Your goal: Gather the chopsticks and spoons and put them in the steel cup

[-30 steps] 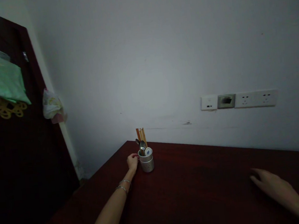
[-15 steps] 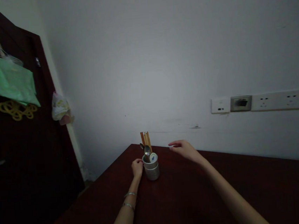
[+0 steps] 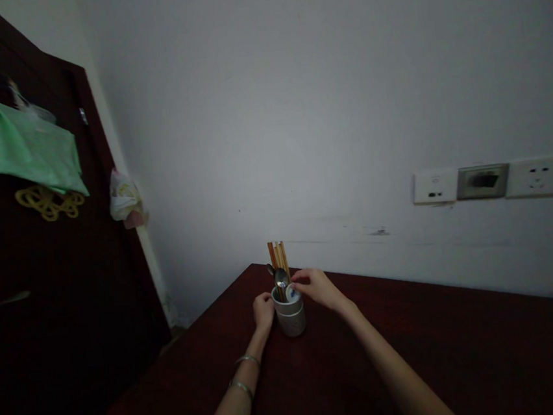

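A grey-white utensil cup (image 3: 291, 321) stands upright on the dark red table. Wooden chopsticks (image 3: 278, 254), a metal spoon (image 3: 281, 277) and a white ceramic spoon (image 3: 291, 294) with a blue mark stick out of it. Curled against the cup's left side, my left hand (image 3: 263, 310) steadies it; its fingertips are partly hidden behind the cup. My right hand (image 3: 317, 288) reaches in from the right, thumb and fingers pinched at the edge of the white spoon, which still sits inside the rim.
The dark red table (image 3: 369, 355) meets a pale wall (image 3: 299, 133) behind the cup. Wall sockets (image 3: 483, 182) are at the right. On the left, a dark door (image 3: 59, 287) carries a green cloth (image 3: 30, 143), and a plastic bag (image 3: 123, 197) hangs beside it.
My right hand has moved left and down from above the table to the white spoon and closed on its edge. My left hand stays at the cup. The view has shifted slightly.
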The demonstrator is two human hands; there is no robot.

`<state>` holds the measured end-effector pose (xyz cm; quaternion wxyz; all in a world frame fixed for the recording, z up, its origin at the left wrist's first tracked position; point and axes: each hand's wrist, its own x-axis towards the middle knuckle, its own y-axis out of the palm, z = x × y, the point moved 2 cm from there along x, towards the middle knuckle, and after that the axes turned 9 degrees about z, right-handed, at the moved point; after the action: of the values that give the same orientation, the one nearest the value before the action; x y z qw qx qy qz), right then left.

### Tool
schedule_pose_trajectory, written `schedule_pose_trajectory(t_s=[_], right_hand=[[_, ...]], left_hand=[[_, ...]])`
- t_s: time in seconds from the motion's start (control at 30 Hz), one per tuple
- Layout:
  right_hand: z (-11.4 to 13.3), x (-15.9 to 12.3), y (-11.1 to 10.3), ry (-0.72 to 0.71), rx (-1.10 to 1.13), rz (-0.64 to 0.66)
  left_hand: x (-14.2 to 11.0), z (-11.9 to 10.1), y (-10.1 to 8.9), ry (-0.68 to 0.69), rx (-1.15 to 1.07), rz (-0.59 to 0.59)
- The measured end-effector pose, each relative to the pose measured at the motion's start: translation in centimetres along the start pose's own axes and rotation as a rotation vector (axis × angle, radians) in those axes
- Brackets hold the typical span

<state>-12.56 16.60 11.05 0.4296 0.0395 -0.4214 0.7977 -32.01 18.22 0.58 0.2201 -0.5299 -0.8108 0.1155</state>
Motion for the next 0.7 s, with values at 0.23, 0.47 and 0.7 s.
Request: schedule_pose_trajectory(t_s=[0.23,0.47,0.7], right_hand=[[-0.1,0.0,0.2,-0.006,-0.063,0.005],[-0.3,-0.3,0.3,0.001,-0.102,0.009],[-0.1,-0.6,0.1,0.028,-0.145,-0.003]], left_hand=[[0.0,-1.4,-0.8,-0.096,-0.382,-0.069],[0.4,-3.4,-2.3,-0.097,-0.593,0.204],[0.6,-3.5,-2.2,-0.092,-0.523,0.334]])
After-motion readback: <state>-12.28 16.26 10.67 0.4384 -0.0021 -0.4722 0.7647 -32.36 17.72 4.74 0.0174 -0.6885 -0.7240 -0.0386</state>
